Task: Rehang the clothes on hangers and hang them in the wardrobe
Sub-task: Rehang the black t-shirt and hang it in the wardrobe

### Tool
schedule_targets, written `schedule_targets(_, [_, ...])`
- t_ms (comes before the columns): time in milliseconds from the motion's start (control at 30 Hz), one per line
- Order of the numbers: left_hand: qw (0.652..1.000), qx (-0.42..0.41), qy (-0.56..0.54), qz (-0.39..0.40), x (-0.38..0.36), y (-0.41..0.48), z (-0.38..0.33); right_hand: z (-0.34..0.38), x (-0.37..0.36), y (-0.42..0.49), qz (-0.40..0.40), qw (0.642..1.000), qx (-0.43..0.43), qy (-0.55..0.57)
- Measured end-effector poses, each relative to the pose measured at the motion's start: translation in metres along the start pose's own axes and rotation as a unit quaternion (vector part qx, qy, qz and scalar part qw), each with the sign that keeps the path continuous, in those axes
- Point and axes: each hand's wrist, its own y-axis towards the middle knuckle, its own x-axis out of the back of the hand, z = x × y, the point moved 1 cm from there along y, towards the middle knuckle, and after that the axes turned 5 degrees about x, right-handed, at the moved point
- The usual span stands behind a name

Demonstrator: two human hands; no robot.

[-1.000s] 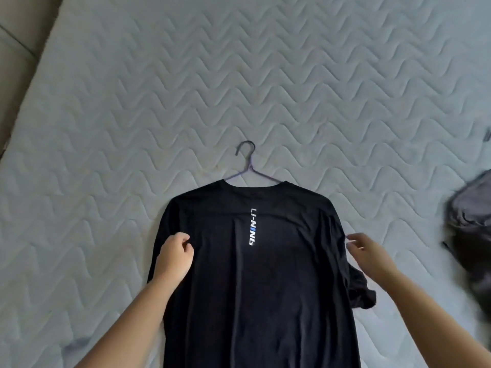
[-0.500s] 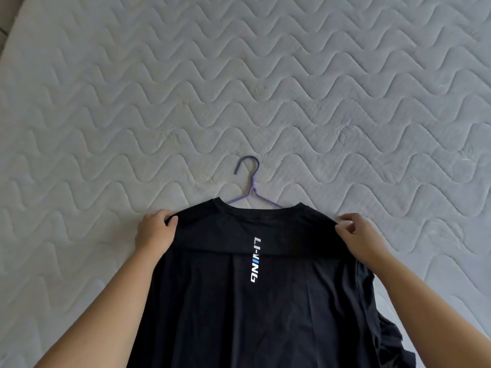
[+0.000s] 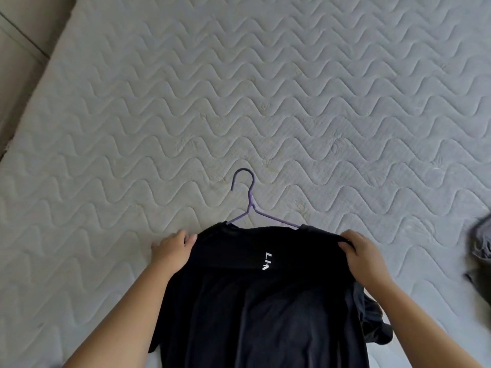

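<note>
A black T-shirt (image 3: 255, 309) with white lettering lies back-up on a quilted mattress (image 3: 239, 102). A purple wire hanger (image 3: 249, 205) sits inside its neck, with hook and upper arms sticking out past the collar. My left hand (image 3: 172, 251) grips the shirt's left shoulder and my right hand (image 3: 364, 253) grips the right shoulder. The top of the shirt is folded over between my hands, hiding the lower part of the lettering. The hanger's lower part is hidden under the fabric.
A dark grey garment (image 3: 482, 245) lies crumpled at the mattress's right edge. A beige floor or wall (image 3: 21, 49) shows past the mattress's left edge at the upper left. The mattress stretches wide beyond the hanger.
My hands went from the shirt's sides up to its shoulders and took hold. The top of the shirt has folded further, covering more of the lettering.
</note>
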Motion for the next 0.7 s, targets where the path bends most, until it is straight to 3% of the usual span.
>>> schedule_targets(167, [0.993,-0.022,-0.106,-0.051,0.031,-0.058,0.005,0.030,0.047,-0.026,-0.043,0.998,0.024,0.030])
schedule_targets(333, [0.961,-0.088,-0.232,-0.122,0.073,-0.130,0.018,0.053,0.098,-0.067,-0.076,0.996,0.022,0.043])
schedule_targets(567, [0.918,-0.146,-0.266,-0.255,0.164,-0.222,0.010,0.112,0.187,-0.114,-0.128,0.988,0.081,0.027])
schedule_targets(700, [0.873,-0.210,-0.269,-0.349,0.245,-0.270,-0.012,0.160,0.262,-0.126,-0.198,0.971,0.136,0.006])
